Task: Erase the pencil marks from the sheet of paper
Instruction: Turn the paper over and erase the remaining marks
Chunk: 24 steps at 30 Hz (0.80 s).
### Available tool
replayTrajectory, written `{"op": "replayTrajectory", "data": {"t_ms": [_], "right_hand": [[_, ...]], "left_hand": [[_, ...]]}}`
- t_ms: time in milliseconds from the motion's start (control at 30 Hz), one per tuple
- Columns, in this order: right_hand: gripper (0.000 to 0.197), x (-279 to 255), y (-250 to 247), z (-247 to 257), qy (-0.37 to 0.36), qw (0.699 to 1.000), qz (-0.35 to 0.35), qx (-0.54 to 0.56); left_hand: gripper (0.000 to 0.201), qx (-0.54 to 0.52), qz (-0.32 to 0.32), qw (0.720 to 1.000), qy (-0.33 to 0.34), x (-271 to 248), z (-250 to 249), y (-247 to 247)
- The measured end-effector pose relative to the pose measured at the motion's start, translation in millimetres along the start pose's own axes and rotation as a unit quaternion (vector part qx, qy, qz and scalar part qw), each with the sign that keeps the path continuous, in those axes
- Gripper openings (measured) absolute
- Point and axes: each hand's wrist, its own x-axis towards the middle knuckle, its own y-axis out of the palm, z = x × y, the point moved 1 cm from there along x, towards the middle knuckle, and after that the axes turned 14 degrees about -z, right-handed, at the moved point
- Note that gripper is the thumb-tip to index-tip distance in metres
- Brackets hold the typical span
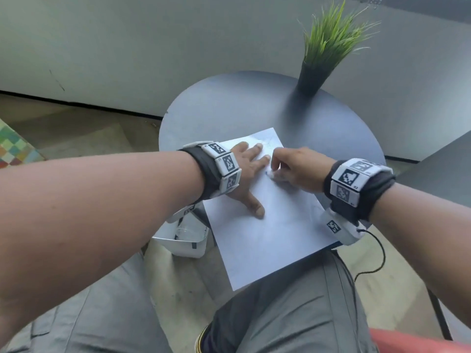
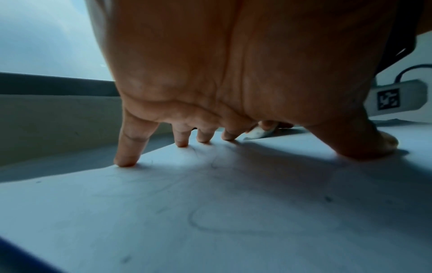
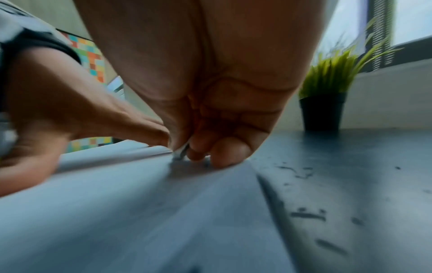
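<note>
A white sheet of paper (image 1: 270, 233) lies on the round dark table (image 1: 229, 105), its near corner hanging over the edge above my lap. My left hand (image 1: 251, 171) lies flat on the sheet with fingers spread, pressing it down. Just right of those fingertips my right hand (image 1: 274, 170) pinches a small white eraser (image 1: 272, 175) against the paper. In the left wrist view the eraser (image 2: 258, 133) shows past my fingers (image 2: 127, 147), and faint pencil lines (image 2: 210, 223) curve over the paper (image 2: 163, 230). In the right wrist view the eraser (image 3: 181, 153) is mostly hidden by my curled fingers (image 3: 224, 155).
A black pot with green grass-like plant (image 1: 312, 77) stands at the table's far right. Eraser crumbs (image 3: 306, 215) lie on the table (image 3: 350, 166) right of the sheet. A white bin (image 1: 183, 238) sits on the floor at the left, below the table edge. A cable (image 1: 377, 250) hangs from my right wristband.
</note>
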Motion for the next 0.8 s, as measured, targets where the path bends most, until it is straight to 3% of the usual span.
{"op": "replayTrajectory", "data": {"t_ms": [67, 167, 200, 333, 467, 600, 733, 800], "right_hand": [[0.016, 1, 1, -3, 0.001, 1.0, -0.005, 0.004], [0.014, -8, 5, 10, -0.078, 0.99, 0.121, 0.004], [0.014, -8, 4, 10, -0.083, 0.989, 0.123, -0.001], [0.018, -2, -1, -7, -0.006, 1.0, 0.005, 0.01], [0.017, -13, 4, 7, -0.072, 0.992, 0.101, 0.0], [0.018, -3, -2, -9, 0.013, 1.0, -0.025, -0.008], [0.015, -15, 6, 10, -0.072, 0.992, 0.105, -0.012], [0.018, -10, 4, 4, -0.033, 0.997, 0.071, -0.009]], "left_hand": [[0.134, 0.006, -0.002, 1.0, 0.003, 0, -1, -1], [0.134, 0.004, 0.002, 1.0, 0.001, -2, -1, -2], [0.134, 0.004, 0.002, 1.0, 0.001, -2, -1, -2], [0.134, 0.011, -0.002, 1.0, 0.004, -1, -2, 0], [0.135, 0.006, 0.001, 1.0, 0.001, -1, -1, 0], [0.135, 0.009, -0.006, 1.0, 0.005, 1, 0, 2], [0.135, 0.005, -0.005, 1.0, 0.004, -1, 0, 2], [0.135, 0.005, -0.008, 1.0, 0.005, 0, 0, 2]]}}
